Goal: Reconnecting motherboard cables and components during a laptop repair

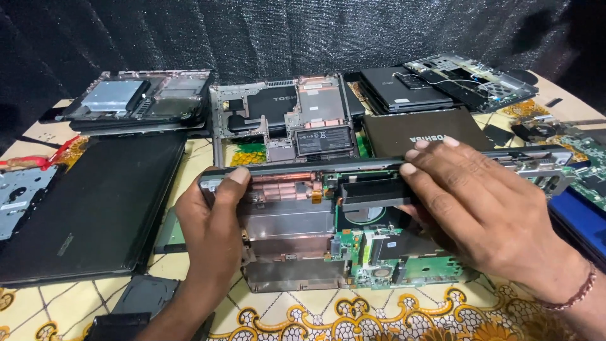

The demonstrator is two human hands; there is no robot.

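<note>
An opened laptop base stands tilted on its edge in front of me, showing copper heat pipes, a fan and a green circuit board. My left hand grips its left end, thumb over the top rim. My right hand holds the top edge at the right, fingers laid along the rim above a black module. A bracelet sits on my right wrist.
A closed black laptop lies at the left. Stripped laptop shells and more laptops line the back. Loose boards lie at the right edge. A black drive rests near my left wrist on the patterned cloth.
</note>
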